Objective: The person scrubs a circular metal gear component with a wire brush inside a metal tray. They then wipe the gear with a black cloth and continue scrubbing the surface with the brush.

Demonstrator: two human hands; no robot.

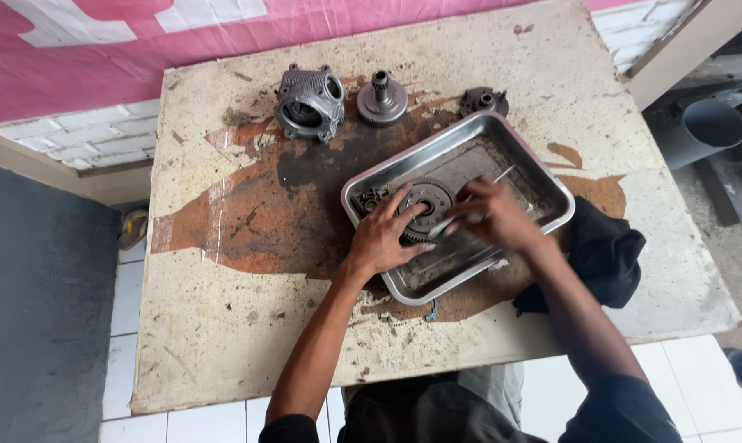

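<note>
A shallow metal tray (pixel 543 168) lies on a worn, oil-stained table (pixel 223 328). Inside it sits a round toothed clutch-like gear (pixel 429 197). My left hand (pixel 385 238) rests on the gear's near side, fingers spread over it and gripping its edge. My right hand (pixel 496 216) is over the tray just right of the gear, fingers closed on a thin metal tool (pixel 499 175) whose tip points to the upper right. Part of the gear is hidden under both hands.
Behind the tray stand a grey cast engine housing (pixel 309 102), a round hub with a splined shaft (pixel 382 100) and a small dark metal part (pixel 483 102). A black rag (pixel 605 250) lies right of the tray. A grey pipe (pixel 712 123) lies off the table's right side.
</note>
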